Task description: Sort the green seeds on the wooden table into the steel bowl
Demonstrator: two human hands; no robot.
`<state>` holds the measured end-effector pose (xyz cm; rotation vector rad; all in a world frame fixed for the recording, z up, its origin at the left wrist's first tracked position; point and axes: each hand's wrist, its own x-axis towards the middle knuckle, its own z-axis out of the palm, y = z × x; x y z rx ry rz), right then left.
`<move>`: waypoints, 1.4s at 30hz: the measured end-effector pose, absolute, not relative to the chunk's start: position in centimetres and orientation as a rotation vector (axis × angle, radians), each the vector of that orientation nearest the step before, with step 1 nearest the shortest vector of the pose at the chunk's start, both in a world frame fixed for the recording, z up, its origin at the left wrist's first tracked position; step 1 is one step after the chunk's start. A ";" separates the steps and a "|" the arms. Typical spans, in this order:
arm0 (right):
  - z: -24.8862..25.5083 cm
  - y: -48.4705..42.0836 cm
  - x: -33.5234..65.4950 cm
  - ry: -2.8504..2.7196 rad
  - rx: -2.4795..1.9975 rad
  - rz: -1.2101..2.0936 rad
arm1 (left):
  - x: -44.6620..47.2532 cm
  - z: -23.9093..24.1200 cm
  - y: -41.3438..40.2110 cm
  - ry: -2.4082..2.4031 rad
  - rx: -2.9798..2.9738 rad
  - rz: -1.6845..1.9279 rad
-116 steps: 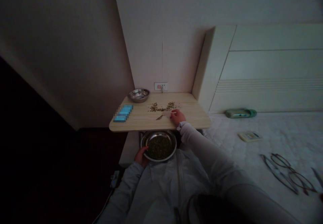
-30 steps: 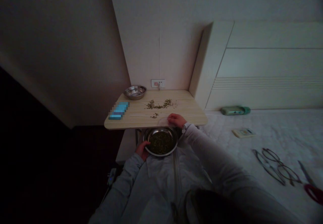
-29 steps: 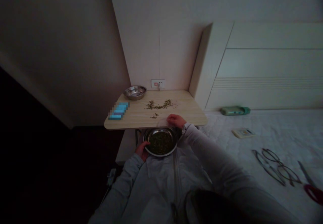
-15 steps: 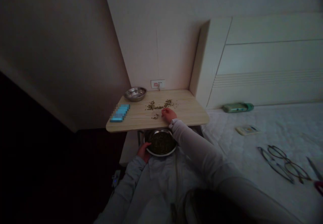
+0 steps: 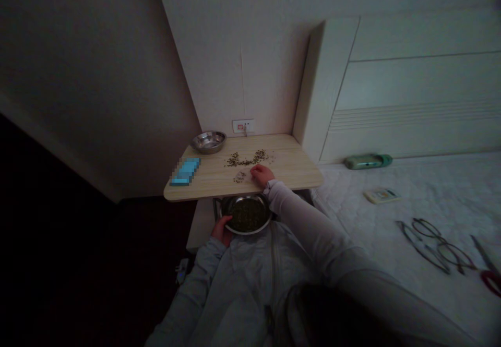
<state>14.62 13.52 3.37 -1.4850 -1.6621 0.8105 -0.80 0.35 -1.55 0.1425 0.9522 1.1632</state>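
My left hand [image 5: 222, 230] grips the left rim of a steel bowl [image 5: 246, 231], its thumb over the edge. The bowl sits at my lap just below the table's front edge and holds a mass of dark greenish bits [image 5: 246, 214], too small to name. On the light wooden table [image 5: 207, 180], my right hand [image 5: 262, 175] rests with its fingers pinched together; what they hold, if anything, cannot be made out. A small group of dark granules [image 5: 239, 177] lies just left of those fingertips, around a pale patch. Behind it spreads a longer scatter of similar granules [image 5: 246, 162].
A second steel bowl [image 5: 209, 143] stands at the table's back left, with a blurred-out blue phone-like rectangle [image 5: 185, 171] in front. On the bed [image 5: 344, 195] lie a green bottle-shaped object [image 5: 368, 162], a pale device [image 5: 382, 195], eyeglasses [image 5: 438, 242] and red-handled scissors [image 5: 491, 283].
The whole view has shifted slightly, with things sitting a little higher in the picture. My right hand stays pinched near the small group of granules; my left still holds the bowl.
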 end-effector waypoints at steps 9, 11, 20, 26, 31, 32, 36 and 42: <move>3.7 13.2 14.5 -1.695 -1.479 0.804 | -0.8 -1.5 0.4 0.970 0.130 1.184; 3.9 12.9 14.5 -1.725 -1.477 0.808 | -0.8 -1.4 0.4 0.965 0.127 1.167; 3.5 13.3 14.6 -1.701 -1.428 0.891 | -0.9 -1.4 0.4 0.956 0.130 1.150; 3.4 13.2 14.6 -1.742 -1.398 0.899 | -0.9 -1.8 0.5 0.935 0.141 1.157; 3.5 13.1 14.7 -1.762 -1.399 0.899 | -0.8 -1.4 0.4 0.964 0.135 1.152; 3.5 13.1 14.6 -1.761 -1.401 0.899 | -0.8 -1.4 0.4 0.965 0.129 1.154; 3.5 12.9 14.6 -1.752 -1.410 0.917 | -0.8 -1.4 0.4 0.955 0.132 1.164; 3.9 12.6 14.6 -1.770 -1.373 0.935 | -0.9 -1.6 0.4 0.959 0.139 1.165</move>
